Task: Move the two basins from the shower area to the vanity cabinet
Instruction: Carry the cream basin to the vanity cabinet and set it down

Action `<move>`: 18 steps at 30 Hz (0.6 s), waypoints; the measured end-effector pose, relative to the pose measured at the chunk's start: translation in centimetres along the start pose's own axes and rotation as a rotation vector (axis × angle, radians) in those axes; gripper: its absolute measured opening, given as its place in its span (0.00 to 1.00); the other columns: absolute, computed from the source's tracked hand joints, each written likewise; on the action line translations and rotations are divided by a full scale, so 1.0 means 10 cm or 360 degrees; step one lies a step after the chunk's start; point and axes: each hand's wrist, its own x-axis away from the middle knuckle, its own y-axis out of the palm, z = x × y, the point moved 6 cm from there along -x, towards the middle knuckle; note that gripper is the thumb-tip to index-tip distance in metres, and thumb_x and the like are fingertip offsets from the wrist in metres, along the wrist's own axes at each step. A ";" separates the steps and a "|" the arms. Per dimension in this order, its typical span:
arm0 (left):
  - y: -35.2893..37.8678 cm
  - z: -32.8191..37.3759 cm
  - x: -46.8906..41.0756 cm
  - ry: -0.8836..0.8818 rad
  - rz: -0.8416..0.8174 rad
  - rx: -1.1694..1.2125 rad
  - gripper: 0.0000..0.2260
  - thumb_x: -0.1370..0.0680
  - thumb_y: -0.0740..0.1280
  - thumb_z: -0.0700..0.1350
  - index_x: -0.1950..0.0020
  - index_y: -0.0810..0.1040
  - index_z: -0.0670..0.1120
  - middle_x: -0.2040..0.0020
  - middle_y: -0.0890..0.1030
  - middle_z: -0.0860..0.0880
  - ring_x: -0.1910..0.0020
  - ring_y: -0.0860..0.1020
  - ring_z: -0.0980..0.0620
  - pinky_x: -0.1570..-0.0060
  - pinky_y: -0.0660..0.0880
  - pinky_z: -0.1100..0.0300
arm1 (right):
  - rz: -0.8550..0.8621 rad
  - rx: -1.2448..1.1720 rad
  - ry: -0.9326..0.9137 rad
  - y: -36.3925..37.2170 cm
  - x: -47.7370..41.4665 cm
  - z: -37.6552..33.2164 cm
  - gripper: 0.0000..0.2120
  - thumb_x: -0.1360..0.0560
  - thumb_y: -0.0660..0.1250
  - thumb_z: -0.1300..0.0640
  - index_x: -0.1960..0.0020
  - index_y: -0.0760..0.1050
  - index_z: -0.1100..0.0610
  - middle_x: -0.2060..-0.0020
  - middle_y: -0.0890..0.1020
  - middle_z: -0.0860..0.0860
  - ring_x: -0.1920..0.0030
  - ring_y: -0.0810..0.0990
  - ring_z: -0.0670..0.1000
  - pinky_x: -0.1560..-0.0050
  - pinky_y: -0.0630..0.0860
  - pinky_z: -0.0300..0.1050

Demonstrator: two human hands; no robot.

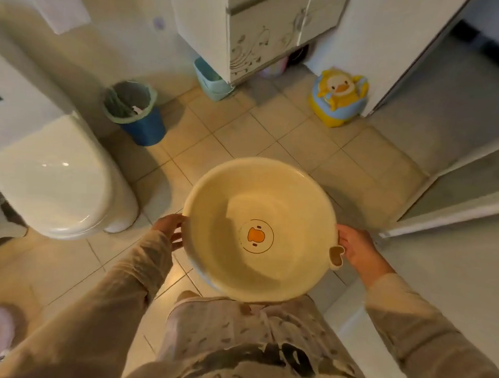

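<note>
Far left, a white toilet with its lid down; just beyond it stands a blue bin with a green liner, and a small pale-blue bin is tucked against the corner of the white cabinet, whose doors carry a swirling leaf pattern; nothing lies on the beige tiled floor between the person and that cabinet. Centre stage, the left hand curls its fingers round the left rim of the cream basin, held level above the floor in front of the body; whether a second basin is nested under it, I cannot tell; an orange duck-bill face in a thin circle is printed on its bottom, no readable writing. The right hand clasps the right rim, just beside a little paw-shaped tab; further back on the right, a yellow duck potty sits by the white door frame.
</note>
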 end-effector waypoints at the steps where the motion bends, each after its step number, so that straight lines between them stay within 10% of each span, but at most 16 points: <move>1: 0.17 0.10 -0.02 0.0005 -0.0020 -0.0017 0.04 0.25 0.63 0.38 0.52 0.75 0.44 0.60 0.75 0.49 0.63 0.74 0.49 0.61 0.73 0.57 | 0.0029 -0.0020 0.0003 -0.10 -0.09 -0.10 0.07 0.26 0.63 0.65 0.48 0.74 0.63 0.64 0.74 0.61 0.64 0.71 0.56 0.63 0.68 0.45; 12: 1.77 1.19 -0.41 0.0072 -0.0230 -0.0307 0.09 0.24 0.61 0.38 0.63 0.73 0.45 0.62 0.74 0.49 0.65 0.72 0.49 0.63 0.71 0.57 | 0.0197 -0.0207 -0.0068 -0.75 -0.84 -0.84 0.14 0.27 0.63 0.63 0.45 0.76 0.71 0.60 0.77 0.62 0.55 0.75 0.60 0.61 0.71 0.45; 18: 2.55 1.80 -0.65 0.0026 -0.0355 -0.0419 0.04 0.23 0.61 0.40 0.49 0.72 0.42 0.55 0.75 0.47 0.58 0.73 0.46 0.53 0.72 0.54 | 0.0388 -0.0383 -0.0055 -0.94 -1.29 -1.25 0.14 0.25 0.63 0.63 0.44 0.76 0.71 0.62 0.79 0.59 0.57 0.78 0.58 0.59 0.75 0.45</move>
